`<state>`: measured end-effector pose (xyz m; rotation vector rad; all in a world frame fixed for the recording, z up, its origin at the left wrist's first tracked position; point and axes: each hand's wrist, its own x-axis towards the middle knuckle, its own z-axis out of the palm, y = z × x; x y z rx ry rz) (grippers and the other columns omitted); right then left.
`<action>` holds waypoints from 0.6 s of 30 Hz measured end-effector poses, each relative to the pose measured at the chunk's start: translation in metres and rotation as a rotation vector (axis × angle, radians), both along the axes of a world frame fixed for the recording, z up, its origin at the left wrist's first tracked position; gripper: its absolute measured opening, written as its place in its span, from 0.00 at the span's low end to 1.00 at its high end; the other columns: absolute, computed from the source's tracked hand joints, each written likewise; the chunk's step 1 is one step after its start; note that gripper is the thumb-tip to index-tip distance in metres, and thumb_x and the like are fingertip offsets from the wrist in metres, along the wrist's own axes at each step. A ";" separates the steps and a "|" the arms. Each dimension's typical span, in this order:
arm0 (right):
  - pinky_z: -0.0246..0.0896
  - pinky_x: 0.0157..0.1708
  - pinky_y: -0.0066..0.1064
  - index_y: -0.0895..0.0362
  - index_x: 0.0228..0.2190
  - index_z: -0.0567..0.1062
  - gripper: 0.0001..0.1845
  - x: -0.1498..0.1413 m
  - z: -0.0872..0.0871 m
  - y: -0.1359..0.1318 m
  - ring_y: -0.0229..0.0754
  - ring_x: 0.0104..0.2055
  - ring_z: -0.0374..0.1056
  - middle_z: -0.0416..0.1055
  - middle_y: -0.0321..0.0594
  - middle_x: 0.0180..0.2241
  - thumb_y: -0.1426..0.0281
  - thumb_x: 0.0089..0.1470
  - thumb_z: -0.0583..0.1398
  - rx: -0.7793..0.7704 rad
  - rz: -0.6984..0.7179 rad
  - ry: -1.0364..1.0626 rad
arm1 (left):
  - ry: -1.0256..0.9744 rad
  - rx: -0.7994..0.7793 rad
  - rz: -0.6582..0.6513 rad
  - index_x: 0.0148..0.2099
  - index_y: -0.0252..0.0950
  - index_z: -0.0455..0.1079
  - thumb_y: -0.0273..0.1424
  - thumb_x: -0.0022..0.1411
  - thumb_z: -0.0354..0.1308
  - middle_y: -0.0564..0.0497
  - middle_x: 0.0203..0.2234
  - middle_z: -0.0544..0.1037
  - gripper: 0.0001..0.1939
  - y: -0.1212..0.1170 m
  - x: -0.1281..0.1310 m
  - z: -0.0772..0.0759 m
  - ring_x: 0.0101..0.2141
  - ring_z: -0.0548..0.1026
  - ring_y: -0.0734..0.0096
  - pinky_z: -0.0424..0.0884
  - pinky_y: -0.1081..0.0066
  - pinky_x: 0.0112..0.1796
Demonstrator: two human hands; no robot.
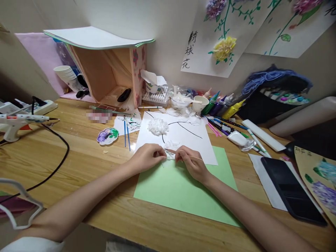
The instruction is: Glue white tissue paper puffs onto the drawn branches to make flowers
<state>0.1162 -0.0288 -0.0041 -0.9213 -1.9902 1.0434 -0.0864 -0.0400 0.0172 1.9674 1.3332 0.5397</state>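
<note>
My right hand (193,164) grips a thin wooden stick (171,151), its tip pointing left at a white paper flower (173,145). Close by on the left, my left hand (149,157) is pinched near the lower edge of that flower; whatever lies between its fingertips is too small to make out. Both hands rest over a white sheet (194,147) with dark curved lines drawn on it. A fuller ruffled white flower (158,126) sits higher on the sheet. Beneath lies a green sheet (183,196), partly covered by my right forearm.
Left are a hot glue gun (15,122) with a black cable, a paint palette (107,135) and two blue brushes (128,134). Behind stand an open box (105,77), a white cup (201,104) and paint bottles (233,109). A phone (291,189) lies right.
</note>
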 end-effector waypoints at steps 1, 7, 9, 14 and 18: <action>0.55 0.32 0.29 0.56 0.23 0.68 0.20 0.000 0.000 0.000 0.36 0.27 0.61 0.65 0.36 0.24 0.65 0.62 0.45 0.000 -0.001 0.003 | 0.006 0.034 0.033 0.33 0.36 0.74 0.33 0.56 0.55 0.53 0.26 0.75 0.08 0.001 0.000 -0.002 0.25 0.68 0.76 0.60 0.76 0.26; 0.54 0.29 0.30 0.56 0.23 0.67 0.21 0.005 -0.005 -0.003 0.36 0.26 0.59 0.64 0.37 0.22 0.68 0.62 0.43 0.161 0.003 0.131 | -0.019 0.160 0.110 0.33 0.36 0.72 0.31 0.57 0.55 0.53 0.26 0.74 0.06 0.005 0.001 -0.010 0.27 0.68 0.76 0.61 0.76 0.28; 0.54 0.28 0.31 0.56 0.22 0.65 0.21 0.006 -0.006 -0.004 0.37 0.24 0.58 0.63 0.37 0.21 0.69 0.62 0.42 0.282 0.043 0.169 | -0.031 0.177 0.111 0.33 0.36 0.72 0.31 0.57 0.55 0.53 0.26 0.74 0.06 0.005 0.003 -0.012 0.27 0.68 0.76 0.61 0.75 0.29; 0.53 0.27 0.30 0.55 0.23 0.62 0.17 0.003 -0.005 -0.002 0.37 0.24 0.56 0.61 0.36 0.20 0.71 0.62 0.43 0.431 0.139 0.006 | -0.047 0.192 0.121 0.34 0.36 0.71 0.31 0.57 0.55 0.53 0.26 0.73 0.06 0.004 0.006 -0.013 0.27 0.67 0.76 0.62 0.75 0.29; 0.53 0.28 0.30 0.56 0.23 0.62 0.17 0.001 -0.005 -0.001 0.37 0.25 0.56 0.61 0.36 0.20 0.71 0.62 0.44 0.416 0.107 -0.074 | -0.057 0.193 0.127 0.33 0.36 0.71 0.32 0.57 0.56 0.53 0.26 0.73 0.06 0.005 0.006 -0.016 0.27 0.68 0.76 0.62 0.75 0.30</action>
